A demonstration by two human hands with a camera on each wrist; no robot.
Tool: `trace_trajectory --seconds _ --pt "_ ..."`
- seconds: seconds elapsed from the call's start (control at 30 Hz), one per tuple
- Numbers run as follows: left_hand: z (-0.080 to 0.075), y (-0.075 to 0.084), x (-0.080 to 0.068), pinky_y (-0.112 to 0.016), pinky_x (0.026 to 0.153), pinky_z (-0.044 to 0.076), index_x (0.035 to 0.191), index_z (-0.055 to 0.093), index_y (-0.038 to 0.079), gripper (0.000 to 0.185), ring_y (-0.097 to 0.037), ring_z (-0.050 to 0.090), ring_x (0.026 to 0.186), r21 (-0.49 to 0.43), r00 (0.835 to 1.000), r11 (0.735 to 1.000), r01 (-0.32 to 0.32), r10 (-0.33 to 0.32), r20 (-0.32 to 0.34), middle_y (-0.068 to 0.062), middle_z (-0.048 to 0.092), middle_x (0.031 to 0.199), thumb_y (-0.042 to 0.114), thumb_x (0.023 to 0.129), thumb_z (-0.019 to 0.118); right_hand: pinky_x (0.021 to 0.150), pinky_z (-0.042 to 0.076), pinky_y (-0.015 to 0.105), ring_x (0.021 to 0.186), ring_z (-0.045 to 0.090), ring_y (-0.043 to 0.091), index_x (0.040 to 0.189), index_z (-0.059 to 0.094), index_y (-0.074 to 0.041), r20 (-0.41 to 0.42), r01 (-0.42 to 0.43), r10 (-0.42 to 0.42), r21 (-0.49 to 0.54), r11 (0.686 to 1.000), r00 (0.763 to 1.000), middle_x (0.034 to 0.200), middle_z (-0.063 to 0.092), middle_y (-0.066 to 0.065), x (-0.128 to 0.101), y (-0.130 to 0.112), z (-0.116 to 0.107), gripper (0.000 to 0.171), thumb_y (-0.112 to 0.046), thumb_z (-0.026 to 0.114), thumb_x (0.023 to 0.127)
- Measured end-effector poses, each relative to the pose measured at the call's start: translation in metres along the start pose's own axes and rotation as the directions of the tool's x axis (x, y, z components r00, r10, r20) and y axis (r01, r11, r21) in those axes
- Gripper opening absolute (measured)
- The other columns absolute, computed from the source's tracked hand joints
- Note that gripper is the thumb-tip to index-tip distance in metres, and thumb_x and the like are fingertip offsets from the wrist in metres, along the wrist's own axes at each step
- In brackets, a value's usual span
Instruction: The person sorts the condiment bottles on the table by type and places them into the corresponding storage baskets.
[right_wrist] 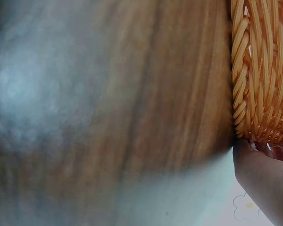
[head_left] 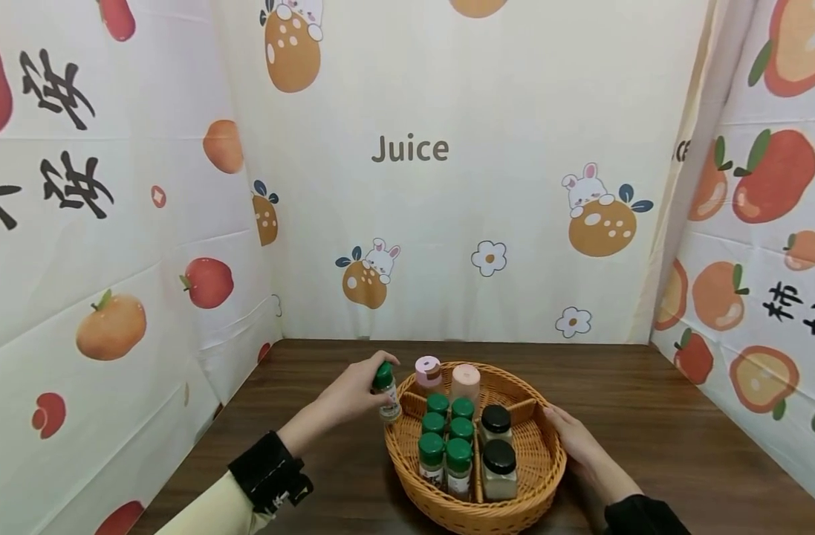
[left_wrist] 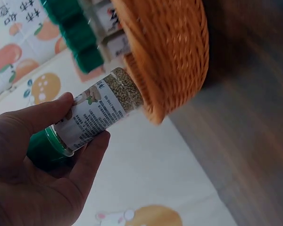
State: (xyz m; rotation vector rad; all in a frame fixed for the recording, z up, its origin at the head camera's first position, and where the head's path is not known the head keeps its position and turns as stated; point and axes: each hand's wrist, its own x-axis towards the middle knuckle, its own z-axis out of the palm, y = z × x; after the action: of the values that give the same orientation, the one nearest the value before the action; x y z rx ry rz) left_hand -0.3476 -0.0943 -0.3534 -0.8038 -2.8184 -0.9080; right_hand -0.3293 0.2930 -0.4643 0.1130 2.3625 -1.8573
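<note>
Now green-capped spice jar [head_left: 385, 390] in left hand [head_left: 350, 397] grip, beside basket rim [head_left: 397, 446]

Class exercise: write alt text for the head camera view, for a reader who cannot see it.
A left hand holds a green-capped spice jar at the rim of a round wicker basket of jars on a dark wooden table. The right hand rests against the basket's other side.
</note>
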Motion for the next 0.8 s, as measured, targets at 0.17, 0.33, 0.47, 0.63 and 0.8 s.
trace_trajectory --seconds 0.17,0.33,0.47,0.63,0.8 --pt "0.017 0.003 0.000 -0.035 0.075 0.057 0.134 0.049 0.007 0.051 -0.023 0.067 0.100 -0.001 0.998 0.999 -0.041 0.041 0.051 -0.013 0.065 0.113 0.009 0.089 0.074 0.106 0.048 0.048 0.144 0.028 0.052 0.156 0.008 0.009 -0.006 0.004 -0.004 -0.012 1.000 1.000 0.157 0.015 0.038 0.000 -0.002 0.002 0.068 -0.037 0.028 0.110" --pt "0.025 0.008 0.004 -0.039 0.080 0.058 0.133 0.049 0.009 0.051 -0.026 0.068 0.105 0.002 0.998 0.999 -0.041 0.041 0.055 -0.013 0.065 0.116 0.009 0.089 0.074 0.107 0.047 0.048 0.144 0.027 0.052 0.156 0.008 0.008 -0.006 0.004 -0.004 -0.005 1.000 1.000 0.158 0.015 0.037 0.000 -0.003 0.001 0.067 -0.037 0.028 0.110" --pt "0.028 0.011 0.007 -0.038 0.079 0.059 0.133 0.050 0.009 0.051 -0.025 0.068 0.104 -0.014 0.997 0.999 -0.044 0.045 0.069 -0.013 0.066 0.116 0.008 0.088 0.075 0.108 0.046 0.049 0.145 0.027 0.052 0.156 0.008 0.008 -0.007 0.002 -0.002 0.004 1.000 1.000 0.158 0.015 0.037 0.000 -0.003 0.001 0.067 -0.036 0.028 0.110" --pt "0.036 0.010 0.009 -0.036 0.080 0.057 0.131 0.051 0.008 0.050 -0.022 0.066 0.104 -0.024 0.995 0.999 -0.036 0.038 0.090 -0.012 0.066 0.117 0.006 0.088 0.075 0.109 0.045 0.050 0.145 0.025 0.052 0.156 0.007 0.008 -0.005 -0.003 0.003 0.019 1.000 1.000 0.158 0.015 0.037 0.001 -0.001 0.001 0.066 -0.035 0.028 0.110" --pt "0.046 0.010 0.012 -0.034 0.080 0.056 0.129 0.052 0.010 0.048 -0.022 0.065 0.107 -0.003 0.993 0.998 -0.060 0.060 0.099 -0.011 0.065 0.120 0.002 0.087 0.074 0.110 0.043 0.052 0.145 0.025 0.052 0.156 0.007 0.008 -0.004 0.000 0.000 0.032 0.999 1.000 0.158 0.015 0.037 0.001 -0.001 0.002 0.067 -0.036 0.029 0.110"
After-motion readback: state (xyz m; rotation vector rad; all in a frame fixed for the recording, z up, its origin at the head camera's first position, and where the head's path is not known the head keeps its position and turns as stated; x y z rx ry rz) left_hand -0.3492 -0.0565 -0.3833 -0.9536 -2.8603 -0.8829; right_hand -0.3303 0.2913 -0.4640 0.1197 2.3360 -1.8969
